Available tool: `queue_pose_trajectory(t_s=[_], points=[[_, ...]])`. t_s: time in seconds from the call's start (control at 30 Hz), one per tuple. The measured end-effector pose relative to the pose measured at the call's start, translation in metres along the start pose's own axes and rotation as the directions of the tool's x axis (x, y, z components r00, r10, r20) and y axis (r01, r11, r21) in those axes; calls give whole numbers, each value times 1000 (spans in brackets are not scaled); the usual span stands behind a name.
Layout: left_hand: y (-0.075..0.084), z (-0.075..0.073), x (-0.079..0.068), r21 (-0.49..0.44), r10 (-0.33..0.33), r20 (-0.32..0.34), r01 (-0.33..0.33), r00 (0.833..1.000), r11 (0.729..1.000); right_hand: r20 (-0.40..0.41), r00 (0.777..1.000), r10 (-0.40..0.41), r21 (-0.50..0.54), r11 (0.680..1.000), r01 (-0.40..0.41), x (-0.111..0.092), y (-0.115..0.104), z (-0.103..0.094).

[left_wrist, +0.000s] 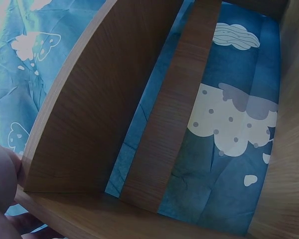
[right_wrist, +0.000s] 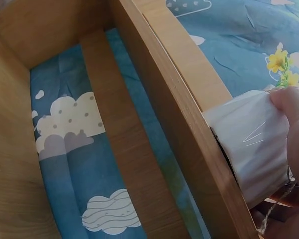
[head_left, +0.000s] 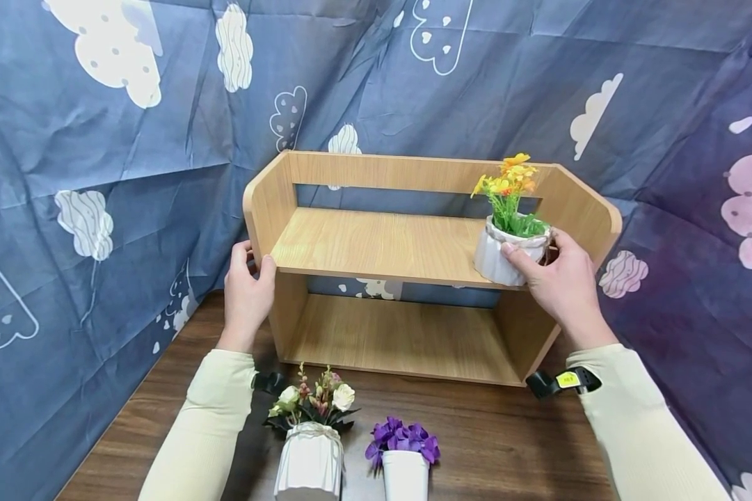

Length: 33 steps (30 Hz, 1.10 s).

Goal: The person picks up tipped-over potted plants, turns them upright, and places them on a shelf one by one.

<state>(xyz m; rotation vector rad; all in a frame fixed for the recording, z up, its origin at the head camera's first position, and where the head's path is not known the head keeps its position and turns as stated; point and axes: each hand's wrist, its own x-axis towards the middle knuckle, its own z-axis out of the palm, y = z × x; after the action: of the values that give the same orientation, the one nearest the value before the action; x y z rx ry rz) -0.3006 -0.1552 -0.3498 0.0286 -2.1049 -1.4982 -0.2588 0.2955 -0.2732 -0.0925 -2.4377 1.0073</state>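
Note:
A two-tier wooden shelf (head_left: pixel 382 243) stands before me. My left hand (head_left: pixel 247 296) grips the front edge of its left side panel, near the upper board; in the left wrist view, part of that hand (left_wrist: pixel 2 181) shows at the panel. With my right hand (head_left: pixel 566 289) I hold a white flowerpot (head_left: pixel 497 259) by its rim and side, thumb in front. Yellow-orange artificial flowers (head_left: pixel 507 182) rise from it. The pot is at the right front edge of the upper board, close against it in the right wrist view (right_wrist: pixel 251 147); whether its base rests fully there I cannot tell.
On the dark wooden table (head_left: pixel 494 431), nearer to me, are a white vase (head_left: pixel 309 463) with cream and pink flowers and a white pot (head_left: pixel 405 476) with purple flowers. A blue cloud-patterned cloth (head_left: pixel 376 83) hangs behind and at both sides.

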Motion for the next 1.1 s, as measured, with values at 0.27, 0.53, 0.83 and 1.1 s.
queue_pose_trajectory(t_s=[0.27, 0.53, 0.83, 1.1], points=[[0, 0, 0, -2, 1, -1, -1, 1000, 1000, 22, 1000, 14, 17, 1000, -15, 5, 1, 2], [0, 0, -1, 3, 5, -3, -4, 1000, 1000, 47, 998, 30, 18, 999, -31, 8, 1, 4], [0, 0, -1, -1, 16, -18, -16, 1000, 1000, 59, 998, 20, 30, 999, -22, 8, 0, 5], [0, 0, -1, 1, 23, -21, -23, 1000, 1000, 47, 999, 0, 51, 999, -3, 2, 3, 4]])
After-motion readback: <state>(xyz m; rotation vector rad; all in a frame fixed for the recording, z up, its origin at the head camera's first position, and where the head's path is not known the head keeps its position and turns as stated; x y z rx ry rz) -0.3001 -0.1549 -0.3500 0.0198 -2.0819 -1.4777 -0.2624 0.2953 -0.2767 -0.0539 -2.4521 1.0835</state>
